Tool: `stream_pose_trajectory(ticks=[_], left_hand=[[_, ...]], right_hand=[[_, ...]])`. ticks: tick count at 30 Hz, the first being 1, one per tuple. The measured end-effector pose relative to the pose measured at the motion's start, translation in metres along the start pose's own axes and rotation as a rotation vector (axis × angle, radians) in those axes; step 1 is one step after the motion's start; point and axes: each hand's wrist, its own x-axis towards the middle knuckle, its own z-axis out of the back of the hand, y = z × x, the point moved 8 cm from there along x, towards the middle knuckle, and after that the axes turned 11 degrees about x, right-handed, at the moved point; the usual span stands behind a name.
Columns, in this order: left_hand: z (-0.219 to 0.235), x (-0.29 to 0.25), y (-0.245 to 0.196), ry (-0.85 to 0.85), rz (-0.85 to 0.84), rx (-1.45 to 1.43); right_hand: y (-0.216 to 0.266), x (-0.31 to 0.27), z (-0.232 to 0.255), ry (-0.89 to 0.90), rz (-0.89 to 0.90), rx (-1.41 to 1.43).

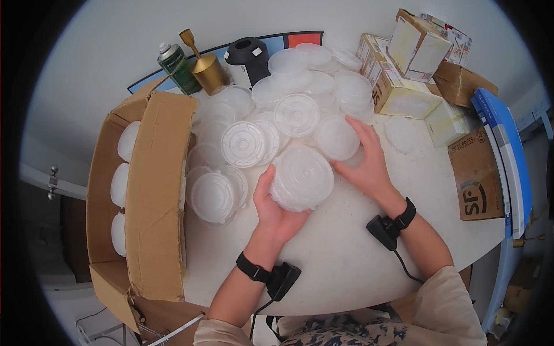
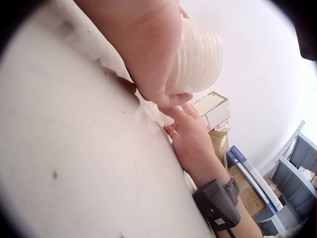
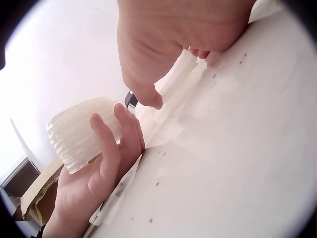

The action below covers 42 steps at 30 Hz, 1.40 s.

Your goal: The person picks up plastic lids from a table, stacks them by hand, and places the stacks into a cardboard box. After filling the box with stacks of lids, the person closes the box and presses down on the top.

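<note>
Left hand (image 1: 276,219): curled round the stack of lids (image 1: 303,176) from beneath, thumb one side, fingers the other, likely so the layers don't slide apart.
Stack: sits in your palm above the table (image 1: 346,248), just in front of the pile of lids (image 1: 297,115).
Right hand (image 1: 372,167): holds nothing clearly; your thumb and fingers spread wide by one lid (image 1: 337,137), and contact is hard to tell.
Pile: lids overlap loosely, probably left within your reach.
Carton (image 1: 156,196): stands on your left; white discs (image 1: 119,184) face outward in a row, apparently kept upright by its walls.
</note>
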Motion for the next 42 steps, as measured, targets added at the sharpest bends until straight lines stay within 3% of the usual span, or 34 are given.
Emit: stream_pose_trajectory(ticks=[6, 8, 15, 18, 20, 29, 42], left_hand=[[-0.001, 0.0, 0.0, 0.014, 0.0, 0.006], [0.002, 0.001, 0.0, -0.005, 0.0, -0.011], [0.003, 0.001, 0.002, 0.019, -0.006, -0.015], [0.002, -0.001, -0.005, -0.051, -0.137, 0.209], [-0.004, -0.004, -0.01, 0.022, -0.214, 0.259], [-0.01, -0.006, -0.019, -0.024, -0.388, 0.559], [-0.019, -0.011, -0.022, 0.021, -0.435, 0.645]], right_hand=[[0.003, -0.001, 0.0, -0.003, 0.026, 0.0], [-0.006, -0.002, 0.001, -0.037, -0.087, 0.176], [-0.015, 0.0, 0.0, -0.076, -0.077, 0.536], [-0.008, 0.0, -0.002, -0.045, -0.101, 0.784], [0.001, -0.002, -0.011, 0.092, -0.103, 0.953], [0.018, -0.012, -0.031, 0.461, -0.043, 1.022], [0.025, -0.012, -0.033, 0.5, -0.022, 0.961]])
